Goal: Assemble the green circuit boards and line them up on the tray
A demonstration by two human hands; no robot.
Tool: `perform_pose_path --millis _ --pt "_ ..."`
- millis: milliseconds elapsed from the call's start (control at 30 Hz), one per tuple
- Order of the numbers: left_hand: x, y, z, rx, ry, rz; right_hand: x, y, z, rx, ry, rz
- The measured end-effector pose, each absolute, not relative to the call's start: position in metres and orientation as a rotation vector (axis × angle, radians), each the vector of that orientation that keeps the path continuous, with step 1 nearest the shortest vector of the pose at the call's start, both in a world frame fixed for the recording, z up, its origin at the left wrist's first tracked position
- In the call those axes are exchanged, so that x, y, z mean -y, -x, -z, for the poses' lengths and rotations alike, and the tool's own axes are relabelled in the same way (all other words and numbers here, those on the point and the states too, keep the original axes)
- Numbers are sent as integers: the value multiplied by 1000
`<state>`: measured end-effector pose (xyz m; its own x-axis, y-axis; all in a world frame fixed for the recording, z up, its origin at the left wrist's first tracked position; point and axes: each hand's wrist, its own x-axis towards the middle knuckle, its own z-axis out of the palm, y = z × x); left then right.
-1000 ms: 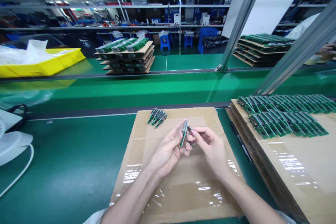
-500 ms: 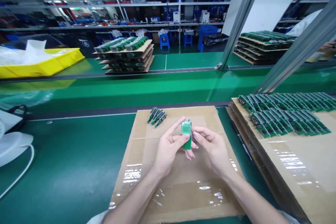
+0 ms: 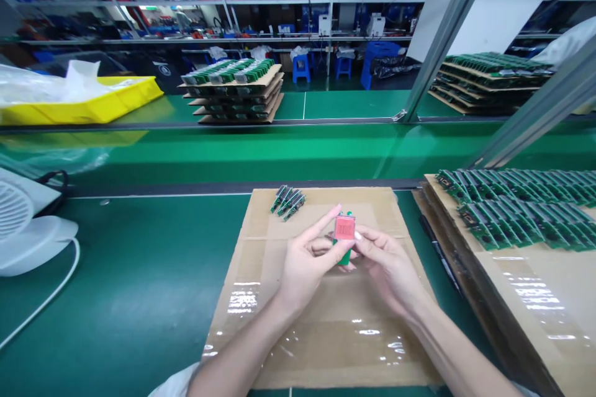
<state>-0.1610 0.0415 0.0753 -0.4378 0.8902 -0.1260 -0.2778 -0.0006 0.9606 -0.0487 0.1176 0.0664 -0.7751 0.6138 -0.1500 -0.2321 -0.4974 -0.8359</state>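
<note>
Both the left hand (image 3: 305,263) and right hand (image 3: 386,263) pinch a small circuit board (image 3: 344,232) by its edges; it is probably light, stiff and fragile.

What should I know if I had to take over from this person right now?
Left hand: pinching the small green board from its left side.
Right hand: gripping the same board from the right; its square display glows red, facing up.
Placed: a short row of four or five boards leans at the far edge of the cardboard sheet.
Waiting: long rows of boards on the cardboard stack at the right.
Done: only that short row. Left: the board in hand, judging by how the rows lie, plus the rows at the right.
</note>
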Motion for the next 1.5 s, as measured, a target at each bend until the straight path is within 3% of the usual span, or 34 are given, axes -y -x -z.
perform_pose_path --millis 933,1033,1200,1333,1500 --pt "-37 155 -78 -1352 -680 -1605 -115 50 -67 1162 708 -2234" --pt "-39 154 -72 -1334 -705 -1632 -112 50 -61 1316 759 -2009" --pt "-40 158 -72 -1423 -795 -1670 -126 44 -49 1653 924 -1220" --pt "-34 157 -80 -1424 -1249 -1043 -158 36 -33 1981 1269 -566" --pt "-29 144 -75 -1386 -1637 -514 -183 33 -16 2155 1382 -429"
